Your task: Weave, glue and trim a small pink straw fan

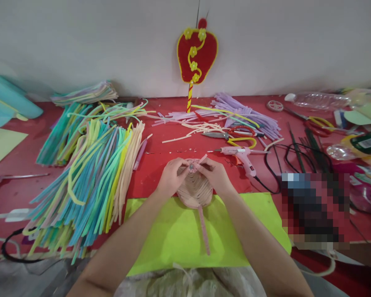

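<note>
A round hand fan [194, 192] of beige pipe cleaners, with a pink rim and a pink handle [204, 231], lies over a lime-green sheet, its handle pointing toward me. At its far edge sits a small pink flower-like piece [192, 166] with a greyish centre. The fingers of my left hand [172, 177] are closed on the left side of that piece at the rim. Opposite, my right hand [217, 176] pinches a short pink pipe cleaner [203, 158], whose end sticks up past the fingertips. The fingers hide part of the rim.
Bundled pipe cleaners [89, 177] spread along the left. A pink glue gun [241, 156] with a black cord lies right of my hands, scissors [219, 135] and purple pipe cleaners [247, 113] beyond it. Against the wall stands a red fan [185, 57]. Bottles [321, 100] crowd the right.
</note>
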`<state>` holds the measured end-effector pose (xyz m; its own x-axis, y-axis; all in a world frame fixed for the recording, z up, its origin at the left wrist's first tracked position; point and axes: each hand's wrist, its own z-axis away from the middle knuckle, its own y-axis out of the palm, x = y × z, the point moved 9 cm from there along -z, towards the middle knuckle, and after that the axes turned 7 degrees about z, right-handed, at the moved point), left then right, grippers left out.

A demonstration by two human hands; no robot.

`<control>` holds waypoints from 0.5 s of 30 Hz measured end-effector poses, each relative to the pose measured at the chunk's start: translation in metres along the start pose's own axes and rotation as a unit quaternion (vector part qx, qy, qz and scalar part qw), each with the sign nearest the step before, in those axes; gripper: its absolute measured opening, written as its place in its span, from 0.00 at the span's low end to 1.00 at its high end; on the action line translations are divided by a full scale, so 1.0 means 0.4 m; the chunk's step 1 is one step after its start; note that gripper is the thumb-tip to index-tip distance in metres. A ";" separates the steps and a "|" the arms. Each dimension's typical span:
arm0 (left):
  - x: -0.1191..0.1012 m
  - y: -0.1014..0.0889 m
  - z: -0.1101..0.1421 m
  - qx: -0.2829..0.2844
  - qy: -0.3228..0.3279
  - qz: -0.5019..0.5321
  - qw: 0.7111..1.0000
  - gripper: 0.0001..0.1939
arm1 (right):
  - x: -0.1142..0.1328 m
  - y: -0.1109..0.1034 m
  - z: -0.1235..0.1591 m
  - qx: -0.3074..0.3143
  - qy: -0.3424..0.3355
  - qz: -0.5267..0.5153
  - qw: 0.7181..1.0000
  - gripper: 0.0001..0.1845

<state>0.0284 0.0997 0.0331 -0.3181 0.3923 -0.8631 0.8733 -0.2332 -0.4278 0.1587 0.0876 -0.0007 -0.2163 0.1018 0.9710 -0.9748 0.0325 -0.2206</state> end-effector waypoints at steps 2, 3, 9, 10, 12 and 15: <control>0.003 -0.001 0.002 -0.005 -0.006 0.006 1.000 0.03 | -0.002 0.002 0.000 0.006 -0.004 -0.009 1.000 0.13; 0.005 -0.003 0.003 -0.010 -0.009 0.016 1.000 0.03 | -0.002 0.003 0.000 0.007 -0.006 -0.013 1.000 0.12; 0.017 -0.019 0.006 -0.038 -0.016 0.010 0.999 0.05 | 0.004 0.008 0.005 -0.006 -0.012 -0.010 1.000 0.12; 0.015 -0.022 0.006 -0.042 -0.012 -0.014 0.999 0.04 | 0.006 0.009 0.007 -0.009 -0.011 -0.012 1.000 0.13; 0.012 -0.028 0.006 -0.054 -0.009 -0.043 0.998 0.04 | 0.009 0.011 0.010 -0.015 -0.008 -0.016 1.000 0.13; 0.011 -0.034 0.008 -0.073 -0.012 -0.048 0.996 0.04 | 0.011 0.011 0.012 -0.020 -0.008 -0.020 1.000 0.13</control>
<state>0.0138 0.1016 0.0342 -0.4107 0.3841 -0.8269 0.8821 -0.0621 -0.4670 0.1530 0.0835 0.0028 -0.1787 0.0846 0.9803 -0.9797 0.0768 -0.1853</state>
